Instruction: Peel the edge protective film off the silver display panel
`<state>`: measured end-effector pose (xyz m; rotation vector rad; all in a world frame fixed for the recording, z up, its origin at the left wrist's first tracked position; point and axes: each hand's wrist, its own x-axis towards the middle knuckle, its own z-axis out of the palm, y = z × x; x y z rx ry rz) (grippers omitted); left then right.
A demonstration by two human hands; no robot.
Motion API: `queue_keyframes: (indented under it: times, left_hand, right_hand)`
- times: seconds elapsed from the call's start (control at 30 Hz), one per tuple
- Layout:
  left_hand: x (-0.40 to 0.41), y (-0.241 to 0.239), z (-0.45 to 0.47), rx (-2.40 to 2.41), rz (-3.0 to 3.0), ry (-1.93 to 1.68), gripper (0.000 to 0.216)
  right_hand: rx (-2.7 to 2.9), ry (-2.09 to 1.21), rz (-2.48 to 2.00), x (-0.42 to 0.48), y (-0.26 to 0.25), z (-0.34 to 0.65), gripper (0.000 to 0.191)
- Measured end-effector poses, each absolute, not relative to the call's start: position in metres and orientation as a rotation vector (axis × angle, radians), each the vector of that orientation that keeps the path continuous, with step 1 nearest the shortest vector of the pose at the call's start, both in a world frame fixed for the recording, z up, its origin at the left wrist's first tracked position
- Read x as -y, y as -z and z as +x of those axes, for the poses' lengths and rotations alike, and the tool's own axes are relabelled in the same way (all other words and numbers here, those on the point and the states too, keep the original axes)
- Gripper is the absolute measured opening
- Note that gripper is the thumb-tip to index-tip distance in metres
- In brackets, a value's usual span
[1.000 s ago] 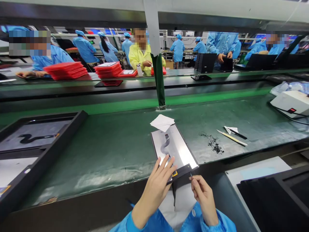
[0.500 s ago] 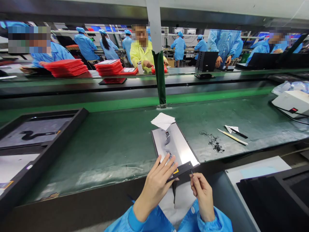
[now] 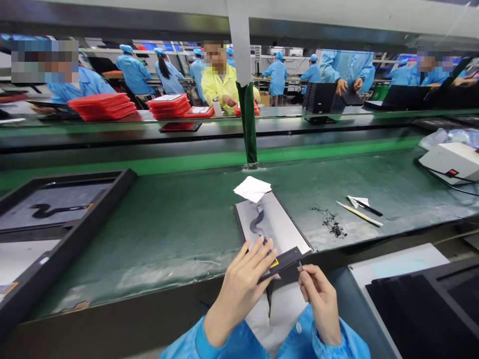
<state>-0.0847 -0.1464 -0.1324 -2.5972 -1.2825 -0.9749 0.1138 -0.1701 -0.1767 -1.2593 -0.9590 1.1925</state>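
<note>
Head view: a flat panel (image 3: 282, 224) lies under the left hand (image 3: 241, 276), its near corner just ahead of the right hand (image 3: 318, 296).
The left hand rests palm-down across the panel's near end, fingers outstretched and slightly apart, gripping nothing visible; the right pinches a thin tool (image 3: 300, 267) between thumb and forefinger, its tip at the panel's near edge, though whether it touches I cannot tell.
</note>
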Motion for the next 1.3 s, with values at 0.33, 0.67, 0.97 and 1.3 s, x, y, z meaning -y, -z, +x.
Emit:
queue_keyframes:
  times: [0.33, 0.67, 0.97, 1.3]
  left_hand:
    - [0.144, 0.127, -0.083, 1.267, -2.59, 0.953, 0.031]
    - [0.144, 0.125, -0.084, 1.27, -2.59, 0.961, 0.031]
    - [0.143, 0.124, -0.082, 1.246, -2.584, 0.97, 0.031]
    - [0.142, 0.127, -0.083, 1.262, -2.588, 0.979, 0.031]
  right_hand:
    - [1.031, -1.15, -1.303, 0.167, 0.172, 0.117, 0.046]
    - [1.024, -1.222, -1.303, 0.169, 0.173, 0.125, 0.043]
    - [1.096, -1.158, -1.325, 0.168, 0.167, 0.123, 0.049]
    - [1.122, -1.292, -1.322, 0.17, 0.162, 0.13, 0.057]
